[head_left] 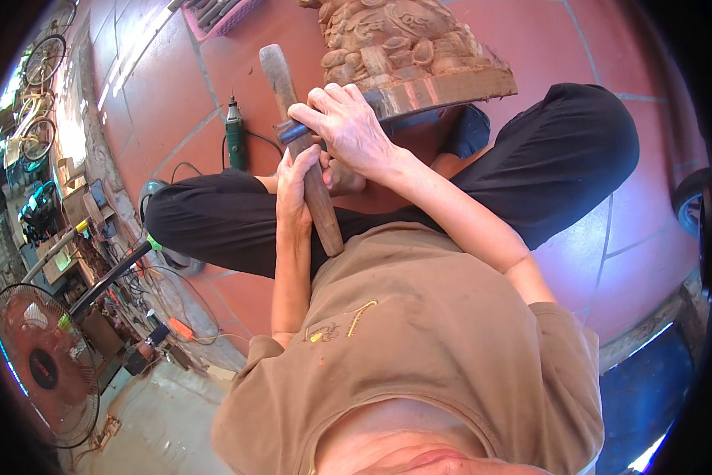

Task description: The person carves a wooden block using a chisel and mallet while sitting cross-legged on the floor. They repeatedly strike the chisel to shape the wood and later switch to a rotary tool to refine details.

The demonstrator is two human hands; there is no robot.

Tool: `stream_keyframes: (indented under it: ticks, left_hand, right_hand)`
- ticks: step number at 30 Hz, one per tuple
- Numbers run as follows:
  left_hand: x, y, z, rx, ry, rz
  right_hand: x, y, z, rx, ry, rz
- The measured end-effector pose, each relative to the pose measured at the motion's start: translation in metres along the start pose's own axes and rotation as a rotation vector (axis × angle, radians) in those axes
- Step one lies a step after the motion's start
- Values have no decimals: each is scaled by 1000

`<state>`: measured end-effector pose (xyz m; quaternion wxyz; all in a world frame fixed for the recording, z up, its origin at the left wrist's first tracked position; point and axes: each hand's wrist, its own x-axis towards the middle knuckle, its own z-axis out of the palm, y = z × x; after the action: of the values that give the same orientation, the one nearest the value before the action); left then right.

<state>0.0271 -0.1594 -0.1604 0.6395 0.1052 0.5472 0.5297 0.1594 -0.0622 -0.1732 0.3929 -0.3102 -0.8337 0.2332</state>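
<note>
My left hand (297, 180) is closed around a long, worn wooden bar (321, 207), which slants from beyond my hands back toward my lap. Above it, my right hand (351, 127) has its fingers wrapped round a dark metal rod-like tool (292, 131) that crosses the bar. Most of the tool is hidden under the fingers, so its exact kind does not show. Just beyond my right hand stands a carved wooden sculpture (403, 47) with rounded relief on a flat wooden base (451, 91). My legs are crossed on either side.
A green rotary power tool (235, 134) with a cord stands on the red tiled floor (162, 119) to the left. A pink basket (227, 17) of tools lies farther off. At the lower left are a fan (43, 368), cables and clutter; bicycles (43, 95) stand beyond.
</note>
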Motion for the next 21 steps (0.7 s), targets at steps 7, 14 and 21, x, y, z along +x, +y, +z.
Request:
stream_keyframes:
  ticks: [7,14,21]
  left_hand:
    - [8,0,-4,-7,-15,31]
    - [0,5,-5,16,24,65]
    - [-19,23,-4,73,87,167]
  right_hand:
    - [3,8,3,1,27,29]
    - [3,7,0,-34,36,45]
    - [4,10,4,-30,43,53]
